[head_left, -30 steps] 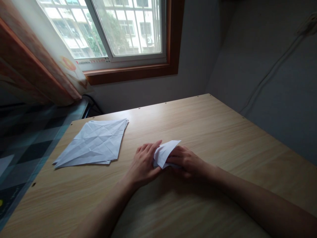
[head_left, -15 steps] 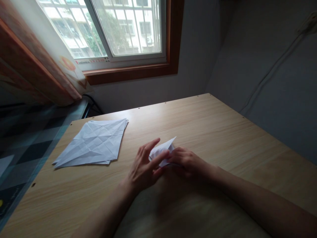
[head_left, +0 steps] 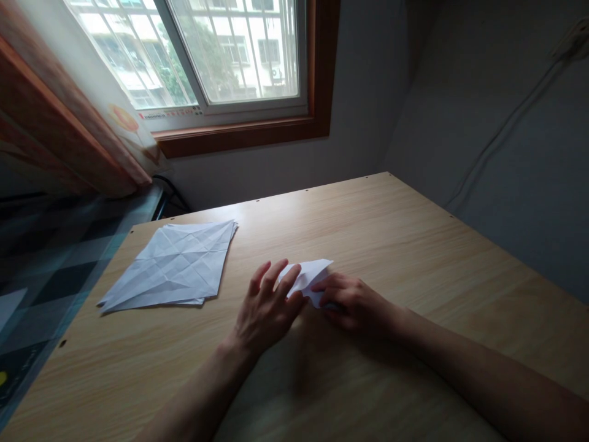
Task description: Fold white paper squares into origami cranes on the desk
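Observation:
A small piece of folded white paper (head_left: 311, 274) lies between my hands near the middle of the table, one pointed flap raised to the right. My right hand (head_left: 352, 301) pinches its near right edge between thumb and fingers. Over the paper's left side, my left hand (head_left: 271, 304) has its fingers spread, the fingertips at or just above the surface; whether they touch is hard to tell. The fingers hide part of the paper's left and lower edges.
A stack of creased white paper sheets (head_left: 179, 264) rests on the wooden table (head_left: 414, 245) at the left. Beyond the table's left edge is a surface with a dark checked cloth (head_left: 69, 252). A window (head_left: 239, 55) and curtain (head_left: 78, 92) are behind.
My left hand's fingers have spread and drawn back a little from the paper's near side. The paper's flap has tipped lower and to the right. My right hand stays at the right edge.

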`<state>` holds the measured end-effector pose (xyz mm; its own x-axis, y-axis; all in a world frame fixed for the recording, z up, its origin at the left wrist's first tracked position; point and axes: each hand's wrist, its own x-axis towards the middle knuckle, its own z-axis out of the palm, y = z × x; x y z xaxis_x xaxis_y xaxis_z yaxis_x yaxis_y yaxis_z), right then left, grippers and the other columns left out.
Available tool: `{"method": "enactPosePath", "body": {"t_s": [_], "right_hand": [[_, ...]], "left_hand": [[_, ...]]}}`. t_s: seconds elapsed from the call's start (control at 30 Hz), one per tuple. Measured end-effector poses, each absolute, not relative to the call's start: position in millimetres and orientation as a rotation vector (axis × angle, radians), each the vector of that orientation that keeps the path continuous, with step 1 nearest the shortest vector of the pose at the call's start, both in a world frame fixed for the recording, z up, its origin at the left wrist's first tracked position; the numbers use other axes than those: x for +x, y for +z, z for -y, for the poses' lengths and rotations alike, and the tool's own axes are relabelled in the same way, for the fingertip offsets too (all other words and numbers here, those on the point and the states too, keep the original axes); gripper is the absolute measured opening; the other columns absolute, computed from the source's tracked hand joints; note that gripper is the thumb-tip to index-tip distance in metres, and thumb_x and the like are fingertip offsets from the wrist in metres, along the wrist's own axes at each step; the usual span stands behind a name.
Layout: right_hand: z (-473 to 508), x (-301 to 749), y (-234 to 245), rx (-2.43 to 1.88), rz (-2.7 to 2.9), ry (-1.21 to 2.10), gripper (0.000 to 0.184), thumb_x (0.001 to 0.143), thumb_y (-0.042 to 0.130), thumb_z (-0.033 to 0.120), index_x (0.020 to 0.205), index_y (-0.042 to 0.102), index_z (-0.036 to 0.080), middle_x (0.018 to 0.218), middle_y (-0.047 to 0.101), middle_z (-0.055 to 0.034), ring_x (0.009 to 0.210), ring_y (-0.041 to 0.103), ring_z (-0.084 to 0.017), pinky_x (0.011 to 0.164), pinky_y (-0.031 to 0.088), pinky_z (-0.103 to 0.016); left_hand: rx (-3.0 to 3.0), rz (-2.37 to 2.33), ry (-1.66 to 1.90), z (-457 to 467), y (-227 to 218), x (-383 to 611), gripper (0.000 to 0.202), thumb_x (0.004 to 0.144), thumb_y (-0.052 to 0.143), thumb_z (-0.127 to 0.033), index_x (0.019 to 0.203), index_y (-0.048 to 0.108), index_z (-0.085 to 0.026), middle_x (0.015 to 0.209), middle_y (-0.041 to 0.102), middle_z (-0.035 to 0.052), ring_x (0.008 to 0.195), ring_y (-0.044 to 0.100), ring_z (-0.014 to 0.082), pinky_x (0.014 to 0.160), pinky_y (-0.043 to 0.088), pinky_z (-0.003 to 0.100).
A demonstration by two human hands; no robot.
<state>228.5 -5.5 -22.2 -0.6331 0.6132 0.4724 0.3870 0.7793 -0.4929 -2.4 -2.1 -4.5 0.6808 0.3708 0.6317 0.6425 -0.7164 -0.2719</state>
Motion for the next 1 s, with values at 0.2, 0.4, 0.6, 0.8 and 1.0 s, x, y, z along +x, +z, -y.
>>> {"method": "enactPosePath", "body": {"t_s": [0.2,0.4,0.6,0.8,1.0], "right_hand": [[4.8,229.1,-24.4,-0.768,2.342,0.472,0.024,0.076,0.058,0.007,0.097,0.058,0.018,0.103,0.068,-0.0098,0.093,0.062,-0.022,0.081,0.052,-0.034],[4.9,229.4,-23.8,-0.749,2.330,0.502,0.030,0.076,0.056,0.007,0.104,0.055,0.017,0.100,0.066,-0.0104,0.090,0.062,-0.022,0.078,0.052,-0.033],[3.5,229.9,-18.8,-0.689,2.319,0.591,0.034,0.077,0.057,0.011,0.111,0.054,0.016,0.102,0.066,-0.0108,0.089,0.062,-0.021,0.077,0.053,-0.033],[5.3,230.5,-19.9,-0.722,2.290,0.551,0.005,0.081,0.060,0.013,0.082,0.059,0.018,0.106,0.068,-0.0098,0.086,0.065,-0.018,0.075,0.053,-0.029],[4.4,230.6,-22.9,-0.723,2.309,0.516,0.010,0.078,0.061,0.010,0.084,0.061,0.018,0.095,0.069,-0.0083,0.078,0.064,-0.017,0.068,0.051,-0.026]], "left_hand": [[-2.434,0.814,-0.667,1.9,-4.3,-1.6,0.002,0.086,0.063,-0.023,0.087,0.063,-0.022,0.126,0.062,0.0082,0.124,0.051,0.0303,0.107,0.035,0.053],[-2.449,0.872,-0.639,-1.8,-6.4,-0.7,0.004,0.086,0.062,-0.020,0.083,0.065,-0.019,0.120,0.064,0.0119,0.120,0.054,0.0321,0.106,0.038,0.054],[-2.524,0.887,-0.761,-3.3,-5.7,-2.2,0.009,0.086,0.063,-0.026,0.082,0.066,-0.019,0.112,0.066,0.0099,0.113,0.057,0.0289,0.103,0.043,0.051],[-2.647,0.936,-0.838,-5.7,-7.5,-2.6,0.012,0.086,0.063,-0.027,0.079,0.068,-0.019,0.118,0.064,0.0106,0.114,0.057,0.0289,0.099,0.046,0.050],[-2.811,0.963,-0.957,-11.0,-11.2,-4.7,0.011,0.086,0.065,-0.026,0.080,0.073,-0.022,0.126,0.061,0.0092,0.114,0.057,0.0262,0.092,0.051,0.043]]}}
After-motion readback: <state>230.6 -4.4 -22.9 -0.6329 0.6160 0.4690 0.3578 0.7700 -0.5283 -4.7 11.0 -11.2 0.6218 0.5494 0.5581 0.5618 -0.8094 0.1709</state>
